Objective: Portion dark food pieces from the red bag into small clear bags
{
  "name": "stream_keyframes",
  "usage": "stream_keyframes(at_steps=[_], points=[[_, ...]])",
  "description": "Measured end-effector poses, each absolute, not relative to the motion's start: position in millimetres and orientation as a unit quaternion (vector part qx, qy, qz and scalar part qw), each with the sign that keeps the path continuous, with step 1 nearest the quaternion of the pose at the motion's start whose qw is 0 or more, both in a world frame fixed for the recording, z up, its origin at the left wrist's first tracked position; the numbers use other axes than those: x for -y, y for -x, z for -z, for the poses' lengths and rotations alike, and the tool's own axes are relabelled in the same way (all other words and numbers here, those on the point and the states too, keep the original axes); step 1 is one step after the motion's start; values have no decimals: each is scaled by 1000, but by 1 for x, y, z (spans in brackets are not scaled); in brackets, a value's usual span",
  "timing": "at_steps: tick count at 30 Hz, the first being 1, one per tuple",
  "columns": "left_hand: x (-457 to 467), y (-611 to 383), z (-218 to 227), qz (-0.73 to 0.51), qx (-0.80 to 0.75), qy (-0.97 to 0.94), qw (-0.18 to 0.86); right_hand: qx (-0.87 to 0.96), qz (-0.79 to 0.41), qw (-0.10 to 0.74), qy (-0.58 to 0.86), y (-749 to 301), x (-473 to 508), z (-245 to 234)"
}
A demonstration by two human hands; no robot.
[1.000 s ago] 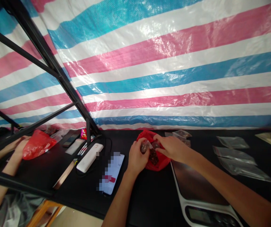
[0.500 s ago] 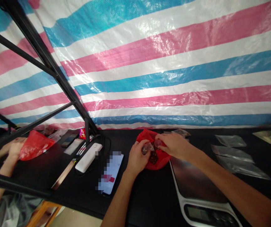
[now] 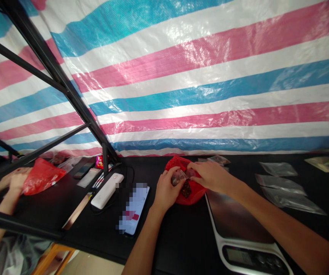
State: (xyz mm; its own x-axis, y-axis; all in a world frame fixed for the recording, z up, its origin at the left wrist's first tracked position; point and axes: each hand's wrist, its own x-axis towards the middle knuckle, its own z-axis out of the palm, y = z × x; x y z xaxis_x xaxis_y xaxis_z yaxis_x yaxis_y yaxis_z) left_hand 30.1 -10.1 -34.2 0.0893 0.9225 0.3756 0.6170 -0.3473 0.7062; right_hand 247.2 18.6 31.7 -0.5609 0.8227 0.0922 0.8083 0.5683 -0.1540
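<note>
A red plastic bag (image 3: 195, 193) with dark brown pieces inside lies open on the black table (image 3: 181, 236), just beyond a kitchen scale (image 3: 239, 229). My left hand (image 3: 166, 191) is closed on a small clear pouch (image 3: 178, 177) that holds some dark pieces, right over the red bag. My right hand (image 3: 208, 175) pinches the pouch's other edge with thumb and fingers together.
A phone (image 3: 134, 210) and a white power bank (image 3: 107, 190) lie left of my hands. Several empty clear pouches (image 3: 284, 187) lie at the right. At the far left another person's hands (image 3: 15, 179) hold a second red bag (image 3: 42, 175) behind a black metal frame (image 3: 67, 88).
Both hands stay on the small pouch over the red bag; my right hand's fingers shifted slightly along its edge. The other person's hands moved a little.
</note>
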Motion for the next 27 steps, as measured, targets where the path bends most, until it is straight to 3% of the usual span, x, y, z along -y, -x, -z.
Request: stream_keyframes(at_steps=[11,18,22,27], points=[[14,-33,31,-502,-476,-690,215,901,-162,241,324,-247,-12,-56],[24,-36,29,-480,-414,-736,240,895,-199,261,302,-250,-11,-73],[24,-35,28,-506,-422,-720,218,878,-282,206,327,-281,-8,-98],[21,-34,28,-530,-497,-671,147,857,-347,-24,381,-324,-2,-107]])
